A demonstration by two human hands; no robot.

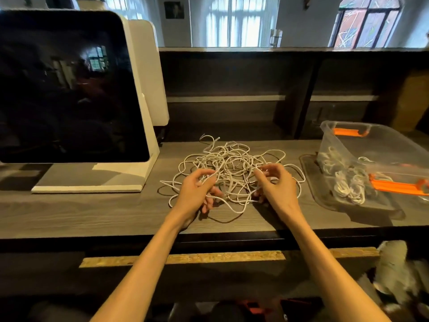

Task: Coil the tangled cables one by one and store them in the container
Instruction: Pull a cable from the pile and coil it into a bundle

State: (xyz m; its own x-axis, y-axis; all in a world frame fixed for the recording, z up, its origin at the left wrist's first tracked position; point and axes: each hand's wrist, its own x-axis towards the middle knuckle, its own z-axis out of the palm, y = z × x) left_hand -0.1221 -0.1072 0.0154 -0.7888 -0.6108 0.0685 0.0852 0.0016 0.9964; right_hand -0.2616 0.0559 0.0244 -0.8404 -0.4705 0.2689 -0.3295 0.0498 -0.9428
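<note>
The tangled white cables [228, 168] sprawled mid-desk, the heap widest left to right, 2 loose ends pointing toward the back shelf. The left hand [197, 189] and right hand [275, 182] each pinched strands at its near edge. The clear container [348, 145] stood right, holding coiled cables, bare desk [92, 212] between heap and monitor [69, 89].

Two bare forearms reach forward from the bottom edge, angling in toward each other, no sleeves visible. Left hand [197, 189] palm turned inward, fingers curled, thumb and forefinger pinching strands of the tangled white cables [228, 163], lower fingers tucked under more strands. Right hand [276, 182] back facing up, wrist slightly bent, fingertips [261, 171] bunched and pinching a strand. Hands near each other, not touching, both low over the bench.
</note>
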